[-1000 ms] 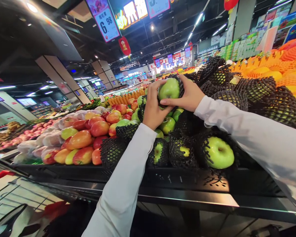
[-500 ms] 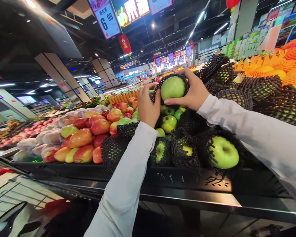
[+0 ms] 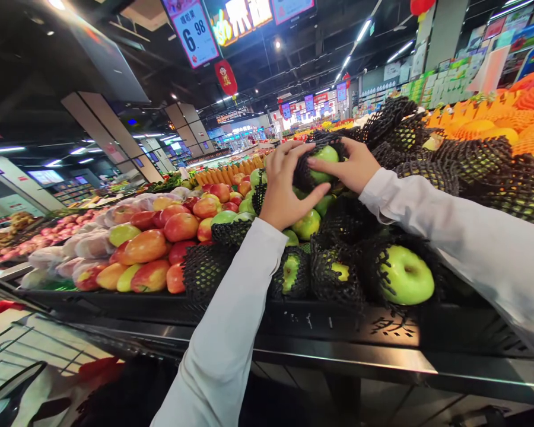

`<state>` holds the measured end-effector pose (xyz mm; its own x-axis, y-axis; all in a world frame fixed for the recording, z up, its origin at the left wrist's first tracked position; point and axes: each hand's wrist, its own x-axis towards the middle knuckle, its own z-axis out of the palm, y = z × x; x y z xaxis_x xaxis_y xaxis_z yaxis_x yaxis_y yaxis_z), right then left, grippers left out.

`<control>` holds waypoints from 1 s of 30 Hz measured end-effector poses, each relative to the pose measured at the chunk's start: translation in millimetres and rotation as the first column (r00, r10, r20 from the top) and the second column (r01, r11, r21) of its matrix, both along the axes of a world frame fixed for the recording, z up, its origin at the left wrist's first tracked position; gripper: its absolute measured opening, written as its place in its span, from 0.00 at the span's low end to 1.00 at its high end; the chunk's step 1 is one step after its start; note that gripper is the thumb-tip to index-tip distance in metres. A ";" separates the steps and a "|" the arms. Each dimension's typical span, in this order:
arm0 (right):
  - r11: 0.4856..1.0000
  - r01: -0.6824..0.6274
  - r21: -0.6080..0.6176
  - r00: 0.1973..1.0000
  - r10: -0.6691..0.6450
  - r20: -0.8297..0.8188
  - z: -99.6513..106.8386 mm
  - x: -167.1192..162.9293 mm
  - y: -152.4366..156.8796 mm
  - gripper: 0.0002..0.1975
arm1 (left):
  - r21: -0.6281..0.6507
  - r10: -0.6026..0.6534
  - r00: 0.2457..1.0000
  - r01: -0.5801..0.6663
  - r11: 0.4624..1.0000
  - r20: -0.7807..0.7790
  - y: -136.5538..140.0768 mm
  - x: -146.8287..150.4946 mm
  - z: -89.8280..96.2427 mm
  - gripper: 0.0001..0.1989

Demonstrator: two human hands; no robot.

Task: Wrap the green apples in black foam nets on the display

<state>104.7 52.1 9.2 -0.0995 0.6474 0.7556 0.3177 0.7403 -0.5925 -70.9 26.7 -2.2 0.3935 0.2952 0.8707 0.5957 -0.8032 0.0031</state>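
The outstretched left hand (image 3: 285, 191) cups a netted green apple (image 3: 329, 158) from the left; the right hand (image 3: 359, 166) grips its right.

Bright ceiling tubes (image 3: 363, 30) pierce the gloom — glare whitens the metal ledge (image 3: 404, 358).
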 end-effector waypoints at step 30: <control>0.942 0.216 0.258 0.876 -0.304 0.374 8.3 6.1 -8.0 0.10 | -0.359 0.139 0.990 -0.144 0.922 -0.040 -3.9 5.1 -7.3 0.40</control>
<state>110.8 44.1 17.5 -0.2730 0.5298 0.8030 0.6935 0.6869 -0.2174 -65.8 22.9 -9.5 0.3354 0.6411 0.6903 0.7049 -0.6569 0.2676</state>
